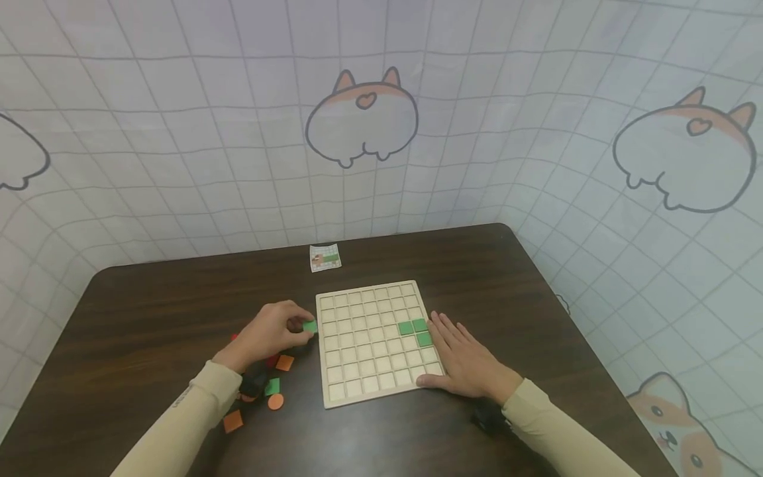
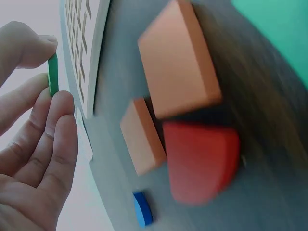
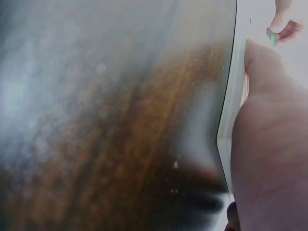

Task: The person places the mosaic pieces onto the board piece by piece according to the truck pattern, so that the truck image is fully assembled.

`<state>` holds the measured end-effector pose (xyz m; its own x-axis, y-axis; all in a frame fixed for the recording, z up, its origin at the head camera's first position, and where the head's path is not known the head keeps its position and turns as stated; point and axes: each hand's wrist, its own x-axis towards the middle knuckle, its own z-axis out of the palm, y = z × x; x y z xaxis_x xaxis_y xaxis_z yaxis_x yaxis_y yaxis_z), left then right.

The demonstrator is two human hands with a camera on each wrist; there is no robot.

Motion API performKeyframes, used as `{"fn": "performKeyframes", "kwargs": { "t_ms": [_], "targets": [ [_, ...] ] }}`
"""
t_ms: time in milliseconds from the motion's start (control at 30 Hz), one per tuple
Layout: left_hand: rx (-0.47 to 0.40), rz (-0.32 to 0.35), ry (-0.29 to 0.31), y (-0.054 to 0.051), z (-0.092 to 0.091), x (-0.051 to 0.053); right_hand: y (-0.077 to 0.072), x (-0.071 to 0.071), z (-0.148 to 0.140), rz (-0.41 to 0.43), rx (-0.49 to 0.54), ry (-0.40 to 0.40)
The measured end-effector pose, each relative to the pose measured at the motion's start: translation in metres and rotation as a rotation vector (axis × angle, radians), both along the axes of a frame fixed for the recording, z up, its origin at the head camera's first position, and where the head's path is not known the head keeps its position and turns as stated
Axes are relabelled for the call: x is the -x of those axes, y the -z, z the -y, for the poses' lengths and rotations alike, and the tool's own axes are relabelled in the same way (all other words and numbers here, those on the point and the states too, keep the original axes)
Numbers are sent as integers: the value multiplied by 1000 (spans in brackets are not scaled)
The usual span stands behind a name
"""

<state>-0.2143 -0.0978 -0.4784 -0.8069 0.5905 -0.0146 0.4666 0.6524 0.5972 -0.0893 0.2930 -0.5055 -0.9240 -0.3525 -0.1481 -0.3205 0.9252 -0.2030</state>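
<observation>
Green tile [image 1: 310,326], left of frame centre: pinched in left hand [image 1: 271,332]. Judged light, stiff, smooth; best held by opposite edges. Right hand [image 1: 467,361], right of centre: fingers straight, against board [image 1: 363,341].

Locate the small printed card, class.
In the head view, the printed card lies near the far edge of the table, beyond the far-left corner of the pale grid board.
</observation>
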Motion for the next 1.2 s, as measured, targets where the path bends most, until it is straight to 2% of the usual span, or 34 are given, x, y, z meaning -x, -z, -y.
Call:
{"fn": "performKeyframes", "kwargs": {
  "t_ms": [300, 433, 700, 1200],
  "targets": [
    [-34, 33, 44, 9, -20, -5, -1, 0, 0, 2, 7, 4],
    [-46, 12, 61, 11, -29, -6, -1, -1, 0, 5, 10, 4],
    [-91, -31, 87, 10, -52, -9, 0, -1, -1, 21, 2, 4],
    [-106, -23, 155, 7, -93, -16, -1, -1, -1, 22, 8, 7]
  ]
}}
